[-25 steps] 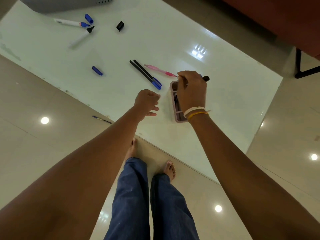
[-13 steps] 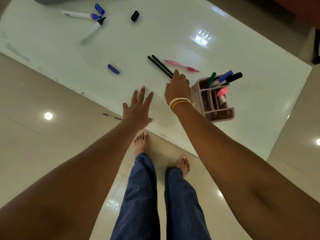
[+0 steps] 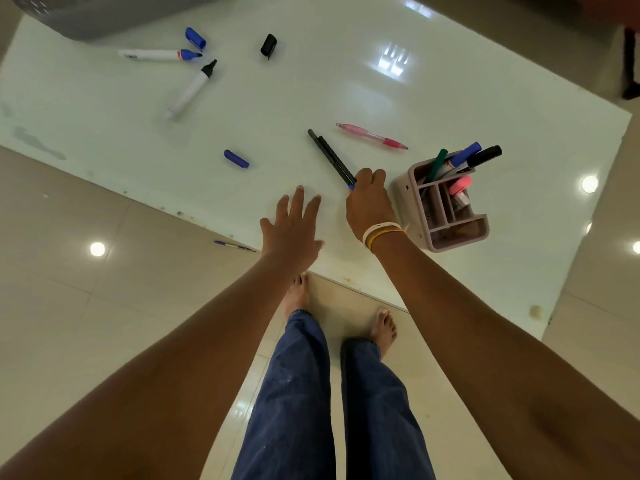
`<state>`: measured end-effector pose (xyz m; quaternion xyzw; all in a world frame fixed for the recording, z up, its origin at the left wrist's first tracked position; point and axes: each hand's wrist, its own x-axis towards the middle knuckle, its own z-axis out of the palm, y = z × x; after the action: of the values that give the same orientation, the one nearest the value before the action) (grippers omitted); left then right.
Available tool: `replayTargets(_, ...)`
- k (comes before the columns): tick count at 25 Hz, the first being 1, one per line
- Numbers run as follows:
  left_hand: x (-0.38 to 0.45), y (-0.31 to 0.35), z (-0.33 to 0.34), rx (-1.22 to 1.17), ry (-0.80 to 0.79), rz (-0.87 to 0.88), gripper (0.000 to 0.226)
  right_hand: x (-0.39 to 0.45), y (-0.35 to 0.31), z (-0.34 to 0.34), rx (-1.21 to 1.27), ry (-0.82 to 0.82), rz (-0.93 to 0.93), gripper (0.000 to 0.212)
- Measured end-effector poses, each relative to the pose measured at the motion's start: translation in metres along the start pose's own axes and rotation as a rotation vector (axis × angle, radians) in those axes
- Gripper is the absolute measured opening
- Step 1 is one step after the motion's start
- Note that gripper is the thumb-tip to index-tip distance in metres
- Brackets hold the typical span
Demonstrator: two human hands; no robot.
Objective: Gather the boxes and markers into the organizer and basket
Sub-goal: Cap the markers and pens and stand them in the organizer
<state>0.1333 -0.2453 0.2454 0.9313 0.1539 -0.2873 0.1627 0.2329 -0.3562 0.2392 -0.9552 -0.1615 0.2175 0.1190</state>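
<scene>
My right hand [image 3: 370, 202] curls over the near ends of two black pens [image 3: 330, 155] lying side by side on the white table [image 3: 346, 81]. My left hand [image 3: 294, 223] hovers open, fingers spread, just left of it. A pink organizer [image 3: 446, 206] stands to the right and holds green, blue and black markers plus a pink item. A pink pen [image 3: 372, 136] lies beyond the black pens. Farther left are a blue cap [image 3: 236, 159], two uncapped white markers [image 3: 190, 90] [image 3: 157, 54], another blue cap [image 3: 195, 38] and a black cap [image 3: 268, 46]. The grey basket [image 3: 104, 12] sits at the far left corner.
A purple pen [image 3: 233, 245] lies on the tiled floor beside the table's near edge. My bare feet and jeans are below the table edge. Dark furniture legs [image 3: 630, 64] stand at the far right.
My right hand left the organizer, swung left to the two black pens and now closes its fingers on their near ends. My left hand opened from a loose fist and spread its fingers.
</scene>
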Motion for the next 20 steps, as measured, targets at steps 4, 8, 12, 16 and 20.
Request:
replayTargets(4, 0.014, -0.006, -0.031, -0.203, 0.267, 0.013, 0.067, -0.01, -0.004, -0.014, 0.243, -0.048, 0.078, 0.024)
replayTargets(8, 0.03, 0.003, -0.053, -0.144, 0.35, 0.146, 0.072, -0.015, 0.002, -0.05, 0.397, -0.111, 0.057, 0.024)
replayTargets(12, 0.035, 0.023, -0.06, -0.705, 0.269, -0.018, 0.068, -0.021, 0.021, -0.091, 0.59, -0.196, 0.075, 0.024)
replayTargets(16, 0.027, 0.052, -0.056, -0.806, 0.245, -0.024, 0.04, -0.037, 0.047, -0.119, 0.743, -0.243, 0.118, 0.03)
replayTargets(20, 0.012, 0.077, -0.051, -0.981, 0.156, 0.095, 0.019, -0.05, 0.08, -0.124, 0.955, -0.049, 0.164, 0.027)
